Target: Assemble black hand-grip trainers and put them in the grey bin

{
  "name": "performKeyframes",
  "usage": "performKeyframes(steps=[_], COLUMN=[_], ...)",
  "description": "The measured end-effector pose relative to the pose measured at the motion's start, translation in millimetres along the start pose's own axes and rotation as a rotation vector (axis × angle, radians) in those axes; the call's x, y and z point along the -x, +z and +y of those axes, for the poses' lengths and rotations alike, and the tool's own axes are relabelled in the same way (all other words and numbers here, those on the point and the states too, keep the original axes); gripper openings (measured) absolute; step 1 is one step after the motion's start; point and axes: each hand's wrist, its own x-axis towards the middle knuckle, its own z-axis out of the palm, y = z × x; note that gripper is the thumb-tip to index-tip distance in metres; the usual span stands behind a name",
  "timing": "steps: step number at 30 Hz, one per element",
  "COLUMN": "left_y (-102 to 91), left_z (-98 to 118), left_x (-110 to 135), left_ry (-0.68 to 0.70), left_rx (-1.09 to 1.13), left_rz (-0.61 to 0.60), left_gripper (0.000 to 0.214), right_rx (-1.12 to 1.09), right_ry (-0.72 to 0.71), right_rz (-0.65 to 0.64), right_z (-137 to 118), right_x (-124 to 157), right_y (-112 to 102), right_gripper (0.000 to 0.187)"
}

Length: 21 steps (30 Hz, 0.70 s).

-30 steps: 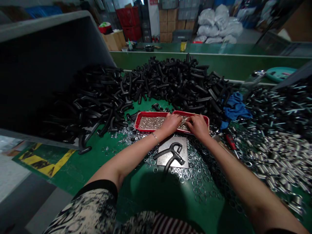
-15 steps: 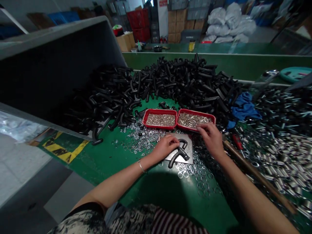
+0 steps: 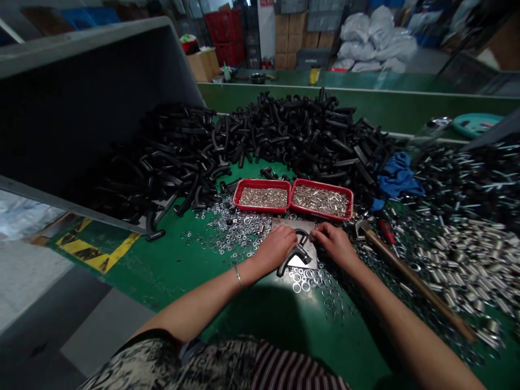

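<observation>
My left hand (image 3: 279, 246) is closed around the left side of a black curved handle (image 3: 299, 253), which lies on a flat metal plate (image 3: 312, 225). A short bright metal cylinder shows within the handle's hooked part. Just right of the handle, my right hand (image 3: 333, 245) has its thumb and fingertips pinched together; whatever is between them is too small to make out. Beyond the plate stand two red trays, the left tray (image 3: 262, 209) full of tiny metal pieces and the right tray (image 3: 323, 214) of small pins. Metal rings (image 3: 300, 281) lie at the plate's near edge.
Black handles (image 3: 292, 124) are heaped across the back and spill from a tipped grey bin (image 3: 179, 65). A hammer (image 3: 414, 276), a red-handled screwdriver (image 3: 387, 232) and piled metal cylinders (image 3: 475, 265) lie right. A blue cloth (image 3: 400, 176) sits behind them. Small washers (image 3: 231, 230) scatter left.
My right hand has come from the right red tray down and left to the handle, its fingertips now pinched beside it. My left hand stays on the handle. The view has shifted slightly.
</observation>
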Motion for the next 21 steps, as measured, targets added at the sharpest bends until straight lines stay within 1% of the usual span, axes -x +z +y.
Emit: performKeyframes(steps=[2,6,9,13,16,19,21], left_y=[-1.0,-1.3,-0.1,1.5,1.1,-2.2,-6.0], left_z=[-1.0,-5.9,-8.0,-9.1,-8.6,-2.6,4.2], left_x=[-0.1,-0.1,0.9,1.4,0.7,2.5,6.9], left_ry=[0.027,0.078,0.077,0.079,0.086,0.068,0.036], left_rx=[-0.046,-0.042,-0.027,-0.030,-0.032,-0.035,-0.036], left_rz=[-0.026,-0.041,-0.033,-0.019,-0.016,-0.020,-0.019], left_gripper=[0.024,0.026,0.025,0.026,0.027,0.027,0.026], right_rx=[0.034,0.169,0.375,0.640,0.733,0.799,0.809], right_ry=[-0.021,-0.051,-0.076,-0.090,-0.092,-0.153,-0.185], right_rz=[-0.027,-0.057,-0.083,-0.084,-0.095,-0.105,-0.117], right_z=[-0.5,-4.8,-14.3,-29.1,-37.6,-44.3,-44.3], right_x=[-2.7,-6.9,-8.2,-6.8,-5.1,-4.6,-4.5], right_y=[-0.1,-0.9,-1.0,-0.5,2.2,8.1,10.2], right_gripper=[0.023,0.019,0.016,0.016,0.017,0.017,0.018])
